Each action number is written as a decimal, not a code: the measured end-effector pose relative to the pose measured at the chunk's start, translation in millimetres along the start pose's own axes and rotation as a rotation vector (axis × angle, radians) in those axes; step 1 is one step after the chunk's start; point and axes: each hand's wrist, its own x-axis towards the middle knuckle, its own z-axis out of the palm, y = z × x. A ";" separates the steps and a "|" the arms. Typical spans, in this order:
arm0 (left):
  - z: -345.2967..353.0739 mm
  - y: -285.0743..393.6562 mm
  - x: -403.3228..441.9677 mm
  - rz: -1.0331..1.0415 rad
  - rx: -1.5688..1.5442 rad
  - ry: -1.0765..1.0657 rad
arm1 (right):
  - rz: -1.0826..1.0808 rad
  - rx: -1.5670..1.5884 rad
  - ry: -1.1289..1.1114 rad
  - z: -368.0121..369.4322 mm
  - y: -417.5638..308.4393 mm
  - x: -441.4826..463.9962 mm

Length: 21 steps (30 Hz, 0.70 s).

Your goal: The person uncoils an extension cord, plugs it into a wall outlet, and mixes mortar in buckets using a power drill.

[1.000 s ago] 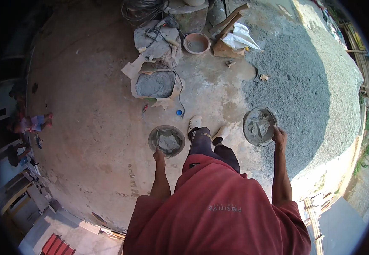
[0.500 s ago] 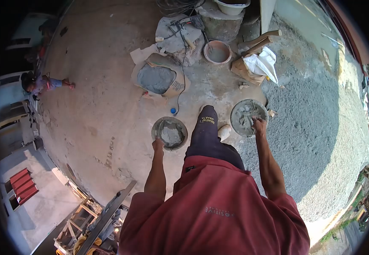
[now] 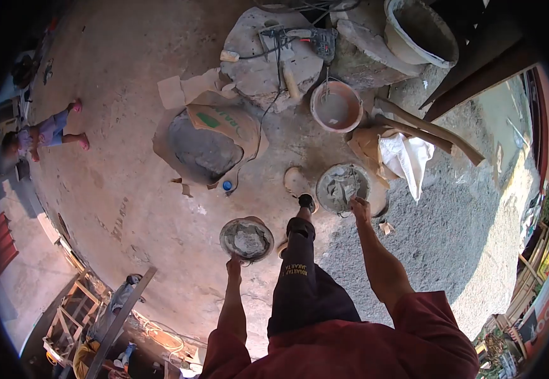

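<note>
**Left hand [image 3: 233,268] on left bucket [image 3: 226,240], right hand [image 3: 360,208] on right bucket [image 3: 320,191]**

The left hand is curled closed at the near edge of the left bucket, which sits just ahead of it; whether the grip is on a handle or on the rim is too small to tell. The right hand is likewise closed at the near edge of the right bucket, ahead of it and slightly to its left. Wet grey mix [image 3: 249,239] lies in both.

Between the two hands are a leg in dark trousers [image 3: 309,281] and a pale shoe [image 3: 296,181], the shoe just left of the right bucket. The grey sand pile [image 3: 413,252] spreads to the right of the right hand.

Farther out, a blue cap [image 3: 227,185] lies on the floor ahead of the left hand, with a torn paper sack [image 3: 249,126] of grey powder beyond it. Ahead and right of the right hand are a white sack [image 3: 404,158] and two wooden shafts [image 3: 426,132]; ahead and slightly left of it stands a terracotta basin [image 3: 315,106].

Farther still ahead, a power drill [image 3: 322,41] rests on a rounded block [image 3: 243,76], and a large tub [image 3: 401,45] stands to its right. Far off to the left of the left hand, another person [image 3: 53,129] is on the floor area.
</note>
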 end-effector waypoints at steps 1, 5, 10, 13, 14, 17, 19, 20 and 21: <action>12.8 7.3 -4.3 0.010 0.015 0.012 | 0.021 -0.021 0.014 10.5 5.2 21.0; 39.5 -4.8 11.8 -0.042 0.032 -0.052 | 0.035 0.070 -0.002 40.1 12.1 80.5; 73.3 -7.5 37.0 -0.046 0.027 -0.073 | -0.127 0.198 0.089 25.6 15.6 139.7; 90.1 -7.7 41.2 -0.091 0.080 -0.010 | -0.063 -0.457 0.039 -26.2 27.5 170.2; 94.8 -9.3 46.6 -0.094 0.074 -0.012 | -0.158 -0.750 0.044 -41.3 37.7 176.3; 117.1 -14.1 55.7 -0.093 0.147 0.052 | -0.666 -1.003 0.206 -62.1 -2.3 192.6; 122.2 -24.9 51.8 -0.100 0.081 0.069 | -0.508 -0.739 0.162 -48.9 -58.1 218.4; 123.8 -27.4 48.1 -0.113 0.160 0.085 | -0.422 -0.572 0.121 -35.2 -88.8 228.0; 126.0 -28.1 49.0 -0.115 0.152 0.089 | -0.498 -0.549 0.126 -29.9 -95.7 255.5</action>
